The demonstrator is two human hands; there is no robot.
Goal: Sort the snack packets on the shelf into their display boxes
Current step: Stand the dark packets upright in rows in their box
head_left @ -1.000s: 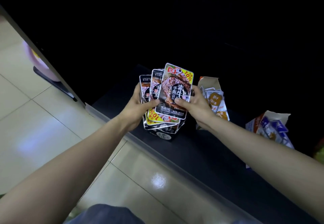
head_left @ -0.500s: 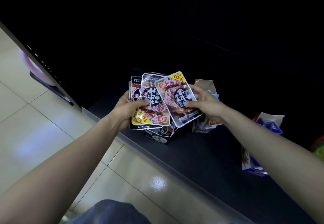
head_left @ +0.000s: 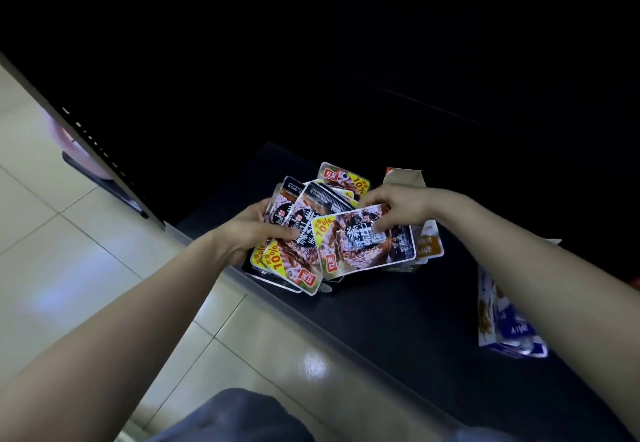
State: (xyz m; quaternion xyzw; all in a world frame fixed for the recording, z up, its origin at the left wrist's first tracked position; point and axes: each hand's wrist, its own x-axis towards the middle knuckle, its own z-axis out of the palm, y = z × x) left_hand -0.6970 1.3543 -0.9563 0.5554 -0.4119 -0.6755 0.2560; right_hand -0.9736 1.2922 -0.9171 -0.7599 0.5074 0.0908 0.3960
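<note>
Knee: trouser leg (head_left: pixel 235 414) at bottom of view; person is low, in front of the unit.
Floor: pale tiles (head_left: pixel 86 268), no packets seen on them.
Shelf: dark bottom shelf (head_left: pixel 398 337), runs from lower right up to the left.
Blue-and-white box: display box (head_left: pixel 509 334) at near right of shelf, packets inside, well apart from both hands; looks untouched.
Left hand: left hand (head_left: pixel 249 230) grips a fan of packets (head_left: pixel 294 261), thumb across the faces, held just above the shelf edge.
Right hand: right hand (head_left: pixel 398 204) pinches the front packet (head_left: pixel 360 247) by its top edge; packet lies sideways, overlapping the fan.
Dark box: a dark edge (head_left: pixel 326 287) shows under the fan, likely their box; too dim to be sure.
Orange box: open box flap (head_left: pixel 405 176) behind the right hand, orange packets (head_left: pixel 429 247) just beside the front packet.
Back of shelf: black, nothing readable.
Progress: judged mid-task. This brand is gathered in hand, none of it visibly boxed; squaring up and loading remain.
</note>
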